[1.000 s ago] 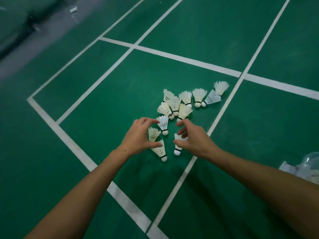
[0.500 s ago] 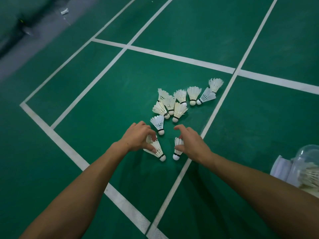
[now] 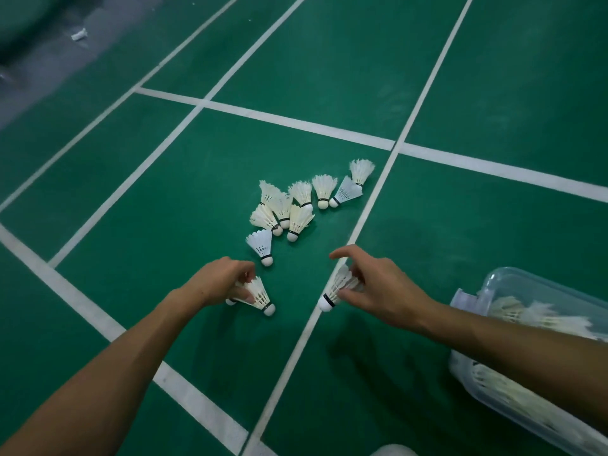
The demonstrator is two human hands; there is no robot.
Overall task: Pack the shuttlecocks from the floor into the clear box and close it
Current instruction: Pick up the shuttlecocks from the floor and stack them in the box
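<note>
Several white feather shuttlecocks lie clustered on the green court floor. My left hand grips a shuttlecock by its feathers, its cork pointing toward me; a second cork peeks out under the hand. My right hand pinches another shuttlecock by the skirt, lifted just off the floor over a white line. The clear box stands open at the lower right, partly behind my right forearm, with several shuttlecocks inside.
White court lines cross the green floor around the pile. A grey strip of floor with a small white scrap runs along the far left. A pale rounded thing shows at the bottom edge.
Both hands closed on shuttlecocks at the near end of the pile and drew them toward me. The view tilted, bringing more of the clear box into sight.
</note>
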